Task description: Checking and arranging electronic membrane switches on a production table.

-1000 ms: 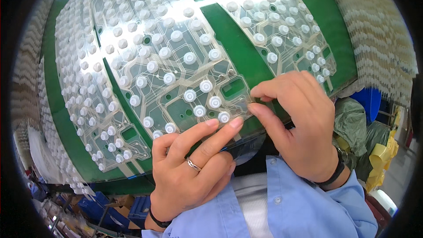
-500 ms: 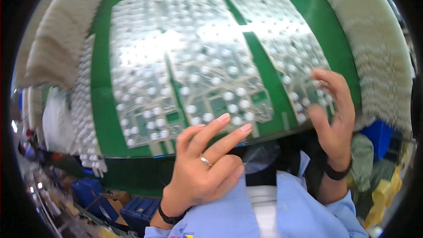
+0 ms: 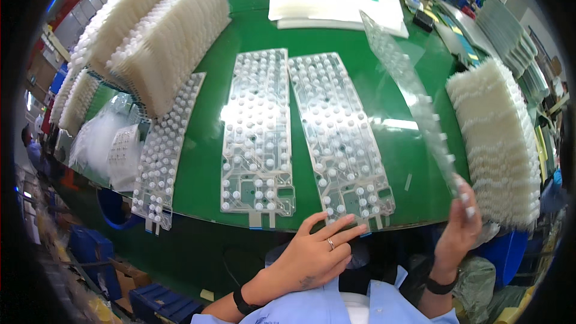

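At the near edge of the green table (image 3: 336, 36), my left hand (image 3: 315, 255) rests with fingers spread, its fingertips touching the near end of a dotted clear sheet (image 3: 339, 135). My right hand (image 3: 457, 228) pinches the lower end of another clear sheet (image 3: 408, 90), lifted and tilted edge-on, just beside a white stack (image 3: 501, 144).

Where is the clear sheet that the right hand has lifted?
In the head view the lifted clear sheet hangs tilted at right, pinched by the right hand, between the flat dotted sheets and the white stack.

Bright overhead light, glare on sheets, dark warped fisheye rim
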`<control>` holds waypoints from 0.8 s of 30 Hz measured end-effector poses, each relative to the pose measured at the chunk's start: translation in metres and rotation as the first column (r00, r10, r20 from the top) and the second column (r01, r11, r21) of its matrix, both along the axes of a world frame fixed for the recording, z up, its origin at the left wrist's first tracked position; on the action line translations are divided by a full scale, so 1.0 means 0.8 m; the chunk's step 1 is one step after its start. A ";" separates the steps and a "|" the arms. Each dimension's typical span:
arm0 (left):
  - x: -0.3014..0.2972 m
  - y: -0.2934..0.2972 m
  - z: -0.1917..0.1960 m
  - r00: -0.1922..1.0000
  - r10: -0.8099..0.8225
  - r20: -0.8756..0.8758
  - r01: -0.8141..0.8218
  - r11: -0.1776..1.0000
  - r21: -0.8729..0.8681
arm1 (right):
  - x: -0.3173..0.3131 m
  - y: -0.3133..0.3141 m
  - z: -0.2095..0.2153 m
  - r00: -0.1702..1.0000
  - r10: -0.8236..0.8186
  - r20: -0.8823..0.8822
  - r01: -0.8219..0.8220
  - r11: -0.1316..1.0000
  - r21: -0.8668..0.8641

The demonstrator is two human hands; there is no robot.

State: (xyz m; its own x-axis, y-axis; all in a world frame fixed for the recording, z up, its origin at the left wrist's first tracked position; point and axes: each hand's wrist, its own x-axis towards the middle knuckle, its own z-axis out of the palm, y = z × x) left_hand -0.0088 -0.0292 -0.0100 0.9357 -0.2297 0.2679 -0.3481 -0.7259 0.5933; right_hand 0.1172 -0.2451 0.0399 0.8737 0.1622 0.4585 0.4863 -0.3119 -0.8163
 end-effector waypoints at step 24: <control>-0.049 0.063 0.034 0.994 -0.096 0.051 0.107 0.950 -0.292 | -0.008 0.072 0.009 0.812 0.485 -0.324 -0.579 0.736 -0.350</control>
State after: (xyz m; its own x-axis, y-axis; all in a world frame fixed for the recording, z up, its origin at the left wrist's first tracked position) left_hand -0.0483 0.0214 0.0176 0.9001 -0.2289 0.3707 -0.4357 -0.4808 0.7609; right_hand 0.1111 -0.1877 0.0471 0.6474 0.7595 0.0631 0.5193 -0.3790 -0.7660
